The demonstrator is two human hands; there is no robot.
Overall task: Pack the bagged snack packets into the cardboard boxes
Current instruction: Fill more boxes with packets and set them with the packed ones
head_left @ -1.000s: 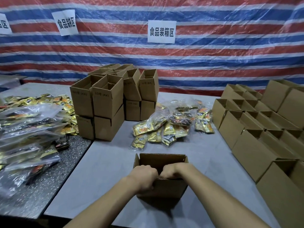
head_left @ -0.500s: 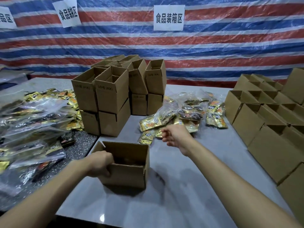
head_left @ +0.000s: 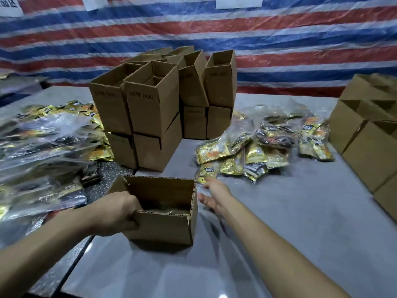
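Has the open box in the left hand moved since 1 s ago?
Yes. The open box has slid left: earlier it sat right of the box stack, now directly in front of it, left hand gripping its rim.

A tarp (head_left: pixel 300 39) striped red, blue and white hangs across the far side, with three white signs (head_left: pixel 239 2) cut off at the top edge. A pale grey counter (head_left: pixel 290 211) fills the near right. A dark speckled counter (head_left: pixel 62 274) adjoins it on the left.

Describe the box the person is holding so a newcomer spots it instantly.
On the grey table, in front of the tall box stack, one open box stands alone. Unlike the others, the left hand grips its near-left corner.
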